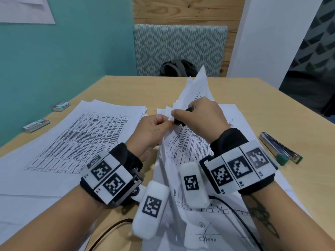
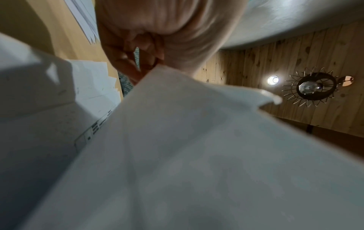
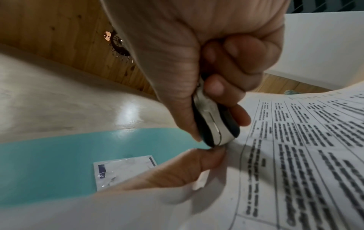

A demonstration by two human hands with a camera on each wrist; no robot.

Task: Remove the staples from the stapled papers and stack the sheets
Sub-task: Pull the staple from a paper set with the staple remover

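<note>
The person's left hand pinches the top corner of the stapled papers, with thumb and fingers curled on the paper edge. The bundle is lifted off the table at that corner, and its lower part lies on more sheets in front of the person. The right hand is closed round a staple remover, a small black and silver tool, and its tip sits right at the pinched corner, touching the paper. The staple itself cannot be seen.

What could go wrong? The paper could tear. The corner is thin and bent, and a hard pull with the tool may rip a piece off with the staple. The tool's tip is very near the left thumb, so a slip could poke or pinch the skin. The staple could also pop out and fly off, or drop among the loose sheets where it is hard to find. If only one leg of the staple comes free, the pages will stay stuck together.

To the left lies the stack of loose sheets, flat on the table. A stapler lies to the right, well apart from the hands, and two small staple boxes sit by the left edge.
</note>
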